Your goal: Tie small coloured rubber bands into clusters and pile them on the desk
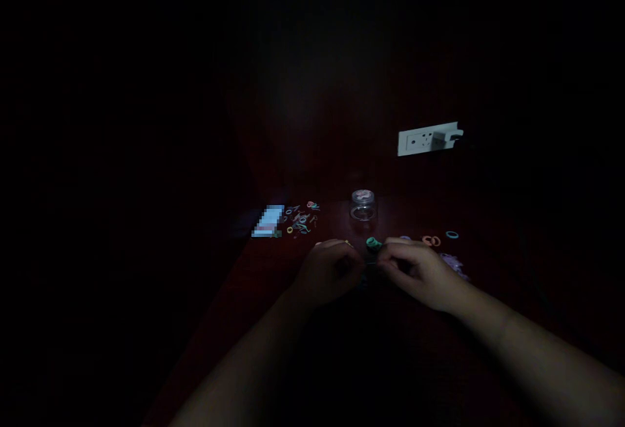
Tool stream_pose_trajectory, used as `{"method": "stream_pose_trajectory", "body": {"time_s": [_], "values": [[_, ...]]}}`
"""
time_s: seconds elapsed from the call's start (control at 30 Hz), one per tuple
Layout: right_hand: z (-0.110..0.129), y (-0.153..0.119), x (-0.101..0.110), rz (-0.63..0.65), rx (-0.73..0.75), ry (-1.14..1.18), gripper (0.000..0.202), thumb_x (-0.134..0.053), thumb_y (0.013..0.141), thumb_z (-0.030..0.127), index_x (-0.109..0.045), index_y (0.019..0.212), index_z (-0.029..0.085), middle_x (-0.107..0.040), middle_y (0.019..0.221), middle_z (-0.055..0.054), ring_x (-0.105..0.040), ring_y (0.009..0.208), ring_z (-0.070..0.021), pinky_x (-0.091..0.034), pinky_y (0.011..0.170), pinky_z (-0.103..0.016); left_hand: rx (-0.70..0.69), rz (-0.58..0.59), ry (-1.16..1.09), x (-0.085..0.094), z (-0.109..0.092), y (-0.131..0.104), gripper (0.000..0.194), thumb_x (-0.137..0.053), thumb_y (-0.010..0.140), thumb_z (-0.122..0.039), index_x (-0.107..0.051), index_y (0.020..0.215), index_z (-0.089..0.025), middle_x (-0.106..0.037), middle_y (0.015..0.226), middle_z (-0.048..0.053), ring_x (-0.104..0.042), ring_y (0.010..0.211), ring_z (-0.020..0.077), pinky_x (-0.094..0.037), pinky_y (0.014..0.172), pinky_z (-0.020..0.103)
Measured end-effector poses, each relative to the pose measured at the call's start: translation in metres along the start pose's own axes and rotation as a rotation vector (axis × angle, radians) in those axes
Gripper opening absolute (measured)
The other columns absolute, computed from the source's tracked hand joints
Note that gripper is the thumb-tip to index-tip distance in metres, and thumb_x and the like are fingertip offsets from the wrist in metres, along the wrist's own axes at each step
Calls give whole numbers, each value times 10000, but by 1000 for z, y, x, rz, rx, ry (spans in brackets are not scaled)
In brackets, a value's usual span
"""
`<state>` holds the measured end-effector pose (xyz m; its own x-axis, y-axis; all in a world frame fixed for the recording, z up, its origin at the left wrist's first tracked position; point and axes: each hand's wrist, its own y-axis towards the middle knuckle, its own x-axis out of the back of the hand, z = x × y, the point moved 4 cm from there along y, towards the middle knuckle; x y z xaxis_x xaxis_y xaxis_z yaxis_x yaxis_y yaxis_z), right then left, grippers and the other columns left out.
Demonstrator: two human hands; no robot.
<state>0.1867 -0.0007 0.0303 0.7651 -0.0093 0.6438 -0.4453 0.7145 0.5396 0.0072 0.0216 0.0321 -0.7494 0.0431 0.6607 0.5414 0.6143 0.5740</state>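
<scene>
My left hand (336, 269) and my right hand (415, 269) face each other low over a dark red table, both closed in a pinch. A faint thin band (371, 263) seems to run between their fingertips; the dim light hides its details. Just beyond my right fingertips lies a clump of green hair ties (374, 243). Orange hair ties (431, 241), a teal hair tie (452, 235) and a pile of pale purple ties (453, 265) lie beyond and to the right of my right hand. Past both hands stands a clear jar (363, 209) with a patterned lid.
A scattered group of small coloured bands (300, 220) lies at the back left, beside a phone (268, 221) with a lit, blurred screen. On the wall at the back right is a white socket (420, 141) with a plug (448, 136) in it. The surroundings are very dark.
</scene>
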Motion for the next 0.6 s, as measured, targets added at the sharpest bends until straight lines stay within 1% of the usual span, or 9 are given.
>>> {"method": "stream_pose_trajectory", "body": {"time_s": [0.13, 0.2, 0.27, 0.3, 0.37, 0.43, 0.6], "values": [[0, -1, 1, -13, -9, 3, 130, -566, 884, 227, -588, 763, 187, -531, 680, 3, -507, 606, -124, -412, 566, -260, -7, -5, 3, -1, 0, 0, 52, -633, 803, -211, -633, 761, -180, -629, 724, 3, -561, 675, 121, -416, 625, 234], [0, -1, 2, -17, -32, 20, 67, -593, 871, 250, -614, 866, 186, -570, 712, -3, -525, 601, -125, -428, 558, -259, -13, -1, 0, -1, -1, -1, 51, -636, 804, -212, -638, 766, -178, -632, 727, 5, -564, 676, 120, -417, 628, 235], [0, 0, 2, -17, -51, 32, 123, -604, 866, 265, -621, 957, 186, -603, 746, -11, -539, 602, -126, -441, 553, -257, -30, 1, -8, -2, -1, -1, 51, -635, 808, -211, -641, 773, -175, -640, 732, 5, -570, 674, 118, -422, 636, 238], [0, 0, 1, -18, -50, 26, 120, -597, 870, 267, -626, 955, 187, -605, 742, -10, -540, 603, -127, -443, 554, -257, -42, 1, -11, -3, -1, -1, 44, -638, 807, -207, -644, 779, -175, -648, 739, 5, -575, 676, 117, -427, 644, 241], [0, 1, 1, -15, -35, 1, 98, -568, 888, 262, -631, 874, 188, -586, 701, -4, -532, 602, -128, -440, 565, -258, -68, -2, -12, -4, -2, 0, 26, -647, 801, -198, -648, 790, -174, -664, 749, 4, -583, 683, 117, -436, 663, 246], [0, 1, 1, -4, -27, -20, 142, -547, 902, 263, -619, 804, 190, -560, 660, 4, -521, 592, -128, -430, 565, -257, -87, -3, -15, -5, -2, 0, 28, -650, 805, -199, -651, 794, -173, -673, 750, 3, -588, 688, 116, -443, 674, 248], [-5, -1, 0, 7, -45, -49, 151, -538, 913, 283, -607, 814, 192, -558, 663, 1, -519, 608, -138, -421, 572, -261, -76, -8, -28, -4, 0, 0, 60, -648, 815, -218, -649, 779, -170, -664, 741, 11, -582, 672, 109, -454, 644, 235]]}}
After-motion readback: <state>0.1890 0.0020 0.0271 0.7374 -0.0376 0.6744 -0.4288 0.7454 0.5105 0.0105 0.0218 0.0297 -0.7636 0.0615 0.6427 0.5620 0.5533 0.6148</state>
